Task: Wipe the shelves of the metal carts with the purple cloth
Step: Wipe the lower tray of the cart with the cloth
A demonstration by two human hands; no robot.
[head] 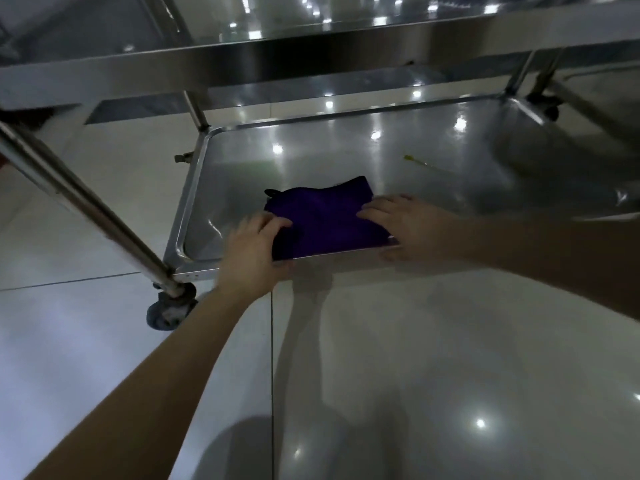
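Note:
The purple cloth (pixel 325 220) lies folded flat on the bottom shelf (pixel 433 174) of the metal cart, close to the shelf's near rim. My left hand (pixel 254 247) grips the cloth's left edge, with fingers on top and the thumb hidden beneath. My right hand (pixel 401 223) rests on the cloth's right edge with fingers stretched out flat. The upper shelf (pixel 277 60) of the same cart runs across the top of the view.
A small yellowish scrap (pixel 417 161) lies on the bottom shelf, right of centre. A slanted metal leg (pixel 79 199) ends in a caster wheel (pixel 171 310) at the near left corner. A second cart (pixel 588 98) stands at the right. Glossy tiled floor (pixel 415 375) lies below.

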